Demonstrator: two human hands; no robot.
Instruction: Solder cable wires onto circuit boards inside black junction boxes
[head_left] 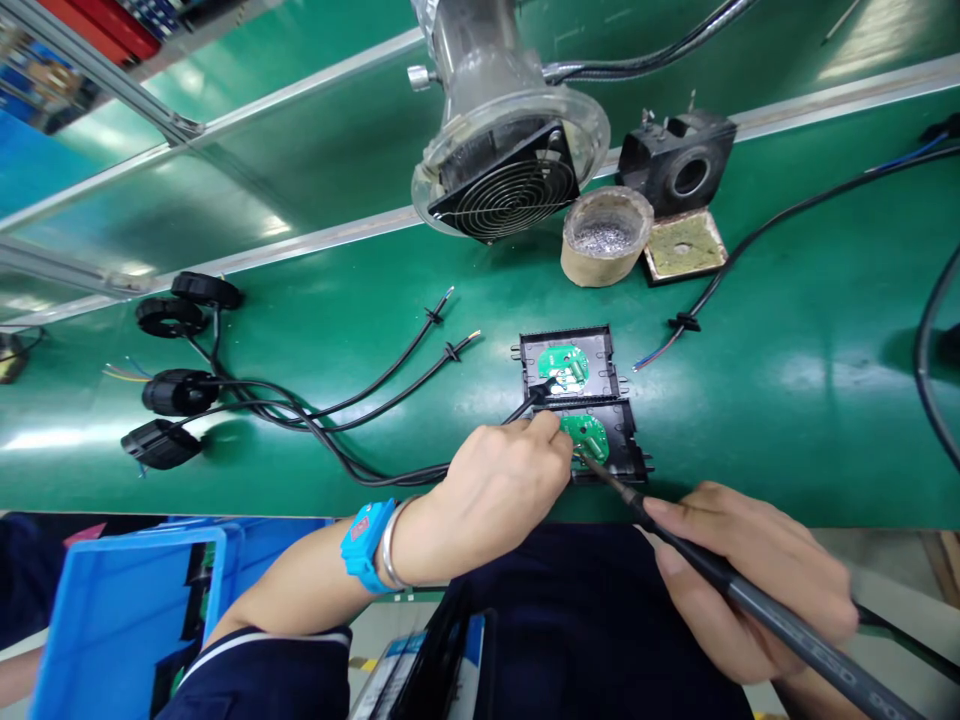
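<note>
My right hand (750,570) is closed around a soldering iron (720,575), whose tip touches the nearer green circuit board (589,437). My left hand (502,480) is closed at that board's left side, on a black cable (420,476) that runs in beneath the wrist; the fingertips are mostly hidden. Thin wire ends show beside the iron's tip. This board lies in a black plastic housing (626,440). Behind it, a second housing (529,350) holds another green board (559,362), with a black cable and its strain relief (540,392) at the lower left.
Black round connectors (180,392) on cables lie at the left. A fume extractor fan (517,190) hangs over the bench's back. Near it are a round pot with metallic bits (606,235), a sponge tray (684,245) and an iron stand (679,165). Blue bins (127,610) stand lower left.
</note>
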